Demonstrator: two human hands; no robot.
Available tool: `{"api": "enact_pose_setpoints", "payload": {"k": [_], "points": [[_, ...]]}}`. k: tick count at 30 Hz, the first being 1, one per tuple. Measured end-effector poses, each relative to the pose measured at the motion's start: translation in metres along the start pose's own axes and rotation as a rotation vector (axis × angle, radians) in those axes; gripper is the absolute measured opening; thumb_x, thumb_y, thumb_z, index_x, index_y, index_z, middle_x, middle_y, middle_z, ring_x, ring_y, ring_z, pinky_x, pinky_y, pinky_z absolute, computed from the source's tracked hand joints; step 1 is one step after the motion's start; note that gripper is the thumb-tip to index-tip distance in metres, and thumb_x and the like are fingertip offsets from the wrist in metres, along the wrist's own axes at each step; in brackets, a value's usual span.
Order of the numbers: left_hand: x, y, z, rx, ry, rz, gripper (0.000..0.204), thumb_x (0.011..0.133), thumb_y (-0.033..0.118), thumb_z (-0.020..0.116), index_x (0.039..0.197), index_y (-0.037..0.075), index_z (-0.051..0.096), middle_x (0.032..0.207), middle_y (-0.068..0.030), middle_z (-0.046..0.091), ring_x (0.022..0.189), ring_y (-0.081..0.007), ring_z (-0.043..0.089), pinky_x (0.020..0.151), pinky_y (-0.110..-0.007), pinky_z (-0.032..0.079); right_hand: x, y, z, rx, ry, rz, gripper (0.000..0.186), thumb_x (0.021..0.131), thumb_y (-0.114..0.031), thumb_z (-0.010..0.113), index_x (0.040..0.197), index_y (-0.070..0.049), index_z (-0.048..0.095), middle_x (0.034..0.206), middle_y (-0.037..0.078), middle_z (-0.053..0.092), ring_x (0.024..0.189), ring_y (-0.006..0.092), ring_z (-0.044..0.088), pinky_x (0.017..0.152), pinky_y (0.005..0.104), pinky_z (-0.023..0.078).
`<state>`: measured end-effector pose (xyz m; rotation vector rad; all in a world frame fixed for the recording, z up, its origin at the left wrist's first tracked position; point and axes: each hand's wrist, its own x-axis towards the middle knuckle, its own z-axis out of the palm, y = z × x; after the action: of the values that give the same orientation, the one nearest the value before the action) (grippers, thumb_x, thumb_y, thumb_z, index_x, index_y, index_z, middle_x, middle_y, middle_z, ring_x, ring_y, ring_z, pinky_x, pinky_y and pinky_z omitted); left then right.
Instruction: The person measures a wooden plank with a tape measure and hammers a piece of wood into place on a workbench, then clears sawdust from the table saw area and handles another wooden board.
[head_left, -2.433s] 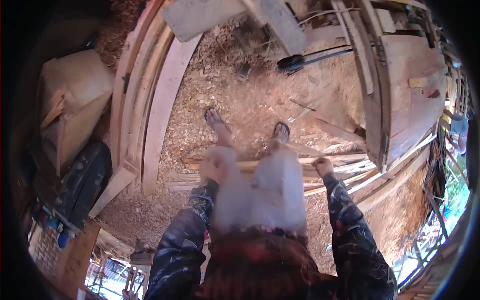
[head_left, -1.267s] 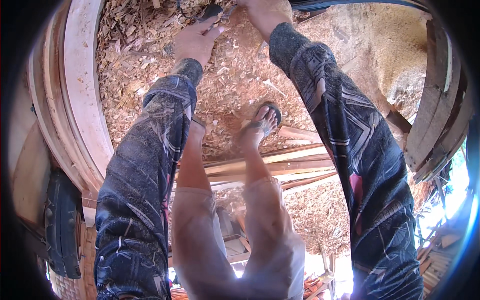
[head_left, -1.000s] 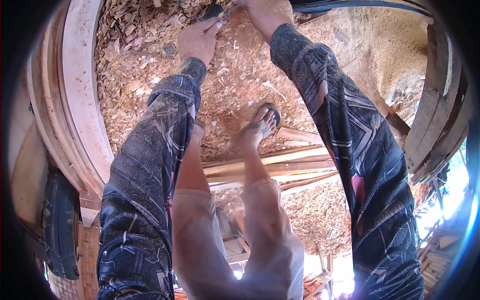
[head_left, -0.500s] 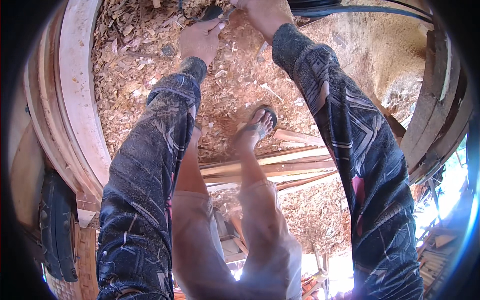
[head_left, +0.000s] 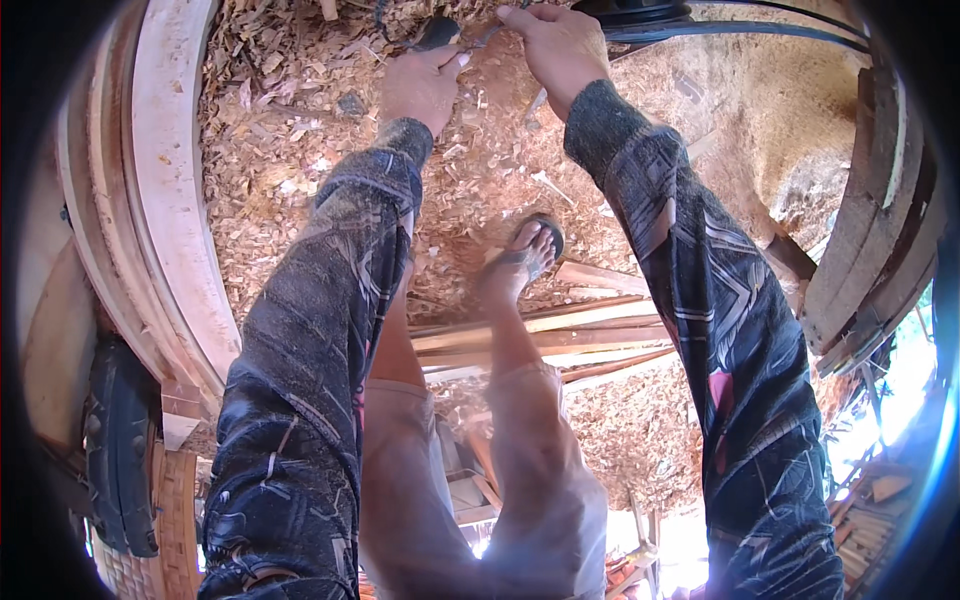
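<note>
My left hand (head_left: 415, 90) reaches down over the wood shavings (head_left: 275, 130), fingers curled at a small black object (head_left: 437, 32) with thin dark cord beside it; what exactly it is, I cannot make out. Just to its right, my right hand (head_left: 560, 55) has thumb and fingers pinched on what looks like the thin cord (head_left: 485, 35). Beyond that hand, at the top edge, lies a black coiled or round item (head_left: 635, 18) with long dark lines (head_left: 780, 28) running rightward from it. My sandaled foot (head_left: 525, 255) stands on the shavings below my hands.
Long pale planks (head_left: 175, 200) line the left, with a dark tyre-like piece (head_left: 120, 460) behind them. Weathered boards (head_left: 855, 230) stand at the right. Loose wood strips (head_left: 545, 330) lie across the ground behind my foot. Sandy sawdust (head_left: 760, 110) covers the upper right.
Since the oldest frame both hands have reached from beside my thighs to the cord. In the last second they shifted slightly down and right in view, and more of the black coiled item shows.
</note>
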<state>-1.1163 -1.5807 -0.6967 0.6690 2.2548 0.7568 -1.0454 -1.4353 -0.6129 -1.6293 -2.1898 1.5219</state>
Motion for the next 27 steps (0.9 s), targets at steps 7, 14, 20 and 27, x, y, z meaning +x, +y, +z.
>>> {"api": "enact_pose_setpoints", "payload": {"k": [7, 14, 20, 27], "points": [[-0.034, -0.002, -0.015, -0.173, -0.054, -0.175, 0.035, 0.091, 0.026, 0.065, 0.121, 0.009, 0.069, 0.094, -0.0157, 0.072, 0.084, -0.0273, 0.070, 0.081, -0.037, 0.054, -0.008, 0.010, 0.009, 0.040, 0.013, -0.081, 0.034, 0.087, -0.034, 0.073, 0.095, -0.001, 0.076, 0.074, 0.003, 0.063, 0.067, 0.0125, 0.053, 0.063, 0.0323, 0.046], [-0.138, -0.075, -0.053, -0.083, -0.072, -0.241, 0.030, 0.090, 0.026, 0.065, 0.112, 0.006, 0.070, 0.089, -0.0145, 0.072, 0.087, -0.0277, 0.069, 0.080, -0.037, 0.052, -0.044, 0.008, -0.011, 0.217, 0.034, 0.173, 0.037, 0.089, -0.032, 0.068, 0.111, -0.002, 0.072, 0.090, 0.011, 0.072, 0.079, 0.0163, 0.064, 0.076, 0.0297, 0.051], [-0.289, -0.140, -0.146, 0.103, -0.117, -0.568, 0.025, 0.091, 0.023, 0.066, 0.103, 0.002, 0.071, 0.080, -0.0155, 0.070, 0.071, -0.0252, 0.066, 0.068, -0.036, 0.051, -0.171, 0.031, -0.051, -0.012, -0.045, 0.327, 0.033, 0.092, -0.031, 0.064, 0.105, -0.002, 0.073, 0.081, 0.003, 0.065, 0.070, 0.0098, 0.056, 0.062, 0.0282, 0.044], [-0.337, -0.071, -0.200, -0.297, -0.070, -0.738, 0.026, 0.094, 0.024, 0.066, 0.098, -0.001, 0.071, 0.072, -0.0130, 0.064, 0.067, -0.0109, 0.058, 0.063, -0.031, 0.048, -0.197, 0.033, 0.024, -0.082, -0.191, 0.280, 0.033, 0.094, -0.032, 0.064, 0.111, -0.004, 0.072, 0.087, 0.010, 0.072, 0.086, 0.0162, 0.067, 0.082, 0.0323, 0.052]]}}
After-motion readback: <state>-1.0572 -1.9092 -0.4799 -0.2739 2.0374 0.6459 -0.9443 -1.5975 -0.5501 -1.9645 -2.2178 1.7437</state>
